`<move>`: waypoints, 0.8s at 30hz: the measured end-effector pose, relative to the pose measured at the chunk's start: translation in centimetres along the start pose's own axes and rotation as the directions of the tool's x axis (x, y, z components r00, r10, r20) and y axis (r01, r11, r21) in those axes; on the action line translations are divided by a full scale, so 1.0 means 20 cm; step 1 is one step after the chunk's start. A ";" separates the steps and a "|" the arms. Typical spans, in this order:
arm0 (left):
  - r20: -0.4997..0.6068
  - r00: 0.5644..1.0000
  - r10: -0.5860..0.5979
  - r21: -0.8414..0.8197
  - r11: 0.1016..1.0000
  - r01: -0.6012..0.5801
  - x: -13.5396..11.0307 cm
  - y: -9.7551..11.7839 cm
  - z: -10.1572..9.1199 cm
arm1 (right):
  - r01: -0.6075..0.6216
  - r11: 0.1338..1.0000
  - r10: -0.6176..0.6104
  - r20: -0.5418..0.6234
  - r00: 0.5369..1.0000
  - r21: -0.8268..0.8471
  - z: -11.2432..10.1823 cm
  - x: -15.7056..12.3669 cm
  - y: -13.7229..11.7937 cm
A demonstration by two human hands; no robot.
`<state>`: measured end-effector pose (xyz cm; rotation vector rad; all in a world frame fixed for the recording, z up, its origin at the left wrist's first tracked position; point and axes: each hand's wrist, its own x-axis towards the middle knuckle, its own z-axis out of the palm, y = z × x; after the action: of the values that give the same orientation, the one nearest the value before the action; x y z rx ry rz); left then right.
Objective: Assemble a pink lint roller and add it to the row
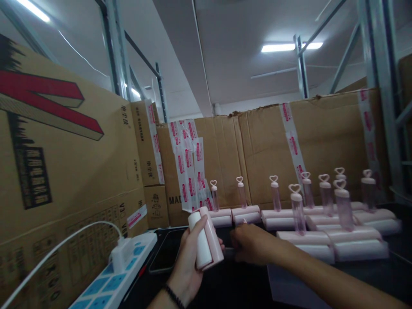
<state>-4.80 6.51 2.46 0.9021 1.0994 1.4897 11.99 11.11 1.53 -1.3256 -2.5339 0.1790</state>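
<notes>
My left hand (186, 262) grips a pink lint roller head (206, 238) with a white roll in it, held upright above the dark table. My right hand (252, 244) sits just to its right, low over the table, fingers curled toward the roller; whether it holds anything is hidden. Behind the hands stand several assembled pink lint rollers (298, 214), each with a clear pink handle topped by a heart-shaped loop, lined up in rows across the table to the right.
A white and blue power strip (109, 283) with a white plug and cable lies at the left. A dark phone (164, 257) lies flat beside it. Taped cardboard boxes (64, 171) wall in the left and back. Metal rack posts (376, 64) rise at the right.
</notes>
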 end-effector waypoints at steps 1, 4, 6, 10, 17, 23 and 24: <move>0.001 1.000 0.002 -0.004 1.000 -0.002 0.00 0.00 0.00 | -0.007 1.000 0.009 -0.056 0.998 0.028 0.00 0.00 0.00; 0.010 1.000 -0.010 -0.015 1.000 0.010 0.01 0.01 -0.01 | 0.032 0.987 0.013 -0.268 0.963 0.160 -0.06 -0.02 0.01; 0.013 1.000 -0.025 -0.017 1.000 0.025 0.02 0.01 -0.01 | 0.117 0.960 -0.014 -0.376 0.926 0.253 -0.13 -0.06 0.01; 0.024 1.000 -0.018 0.003 1.000 0.018 0.00 0.01 0.00 | 0.279 0.886 -0.083 -0.464 0.882 0.372 -0.21 -0.15 -0.01; 0.045 0.999 -0.005 0.065 0.998 0.002 -0.01 0.02 0.00 | 0.321 0.840 -0.076 -0.492 0.867 0.437 -0.16 -0.17 0.01; 0.067 0.997 -0.044 0.143 0.989 0.035 -0.01 -0.01 0.02 | 0.344 0.810 -0.079 -0.494 0.866 0.474 -0.14 -0.20 0.02; 0.068 0.996 -0.050 0.147 0.988 0.040 -0.01 -0.01 0.02 | 0.350 0.805 -0.080 -0.496 0.865 0.479 -0.14 -0.21 0.02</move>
<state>-4.30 6.38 2.37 1.0174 1.1803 1.3436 15.44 7.98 3.33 -0.7215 -1.9856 0.4599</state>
